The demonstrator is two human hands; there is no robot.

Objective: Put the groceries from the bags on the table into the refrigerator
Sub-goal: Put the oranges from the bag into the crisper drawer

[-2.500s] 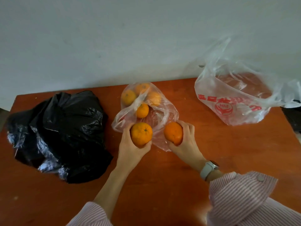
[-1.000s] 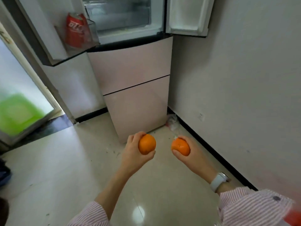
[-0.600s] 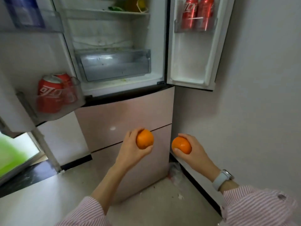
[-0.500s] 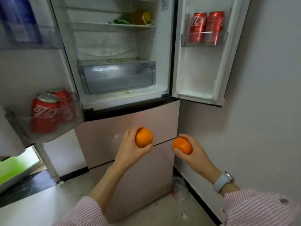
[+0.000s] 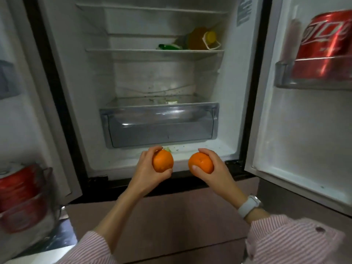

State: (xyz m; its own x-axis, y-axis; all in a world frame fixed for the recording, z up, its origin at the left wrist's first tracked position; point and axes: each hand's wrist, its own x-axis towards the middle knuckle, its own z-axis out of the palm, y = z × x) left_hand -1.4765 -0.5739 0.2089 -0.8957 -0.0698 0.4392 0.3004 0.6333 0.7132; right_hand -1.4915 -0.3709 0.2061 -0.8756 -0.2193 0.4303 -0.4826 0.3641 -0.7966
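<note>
The refrigerator (image 5: pixel 133 77) stands open right in front of me, both upper doors swung wide. My left hand (image 5: pixel 147 171) grips one orange (image 5: pixel 162 163) and my right hand (image 5: pixel 215 169) grips a second orange (image 5: pixel 201 162). Both oranges hover side by side at the front lip of the fridge floor, just below the clear crisper drawer (image 5: pixel 160 124), which is pushed in. The bags and the table are out of view.
A yellow-capped juice bottle (image 5: pixel 200 40) and a green item (image 5: pixel 168 47) lie on the middle shelf. Red cans sit in the right door bin (image 5: pixel 323 52) and the left door bin (image 5: pixel 21 195). Pink lower drawers (image 5: pixel 171 216) are below my arms.
I carried the two oranges from the table to the fridge. Over the last second the fridge came much closer and my hands rose to its lower opening.
</note>
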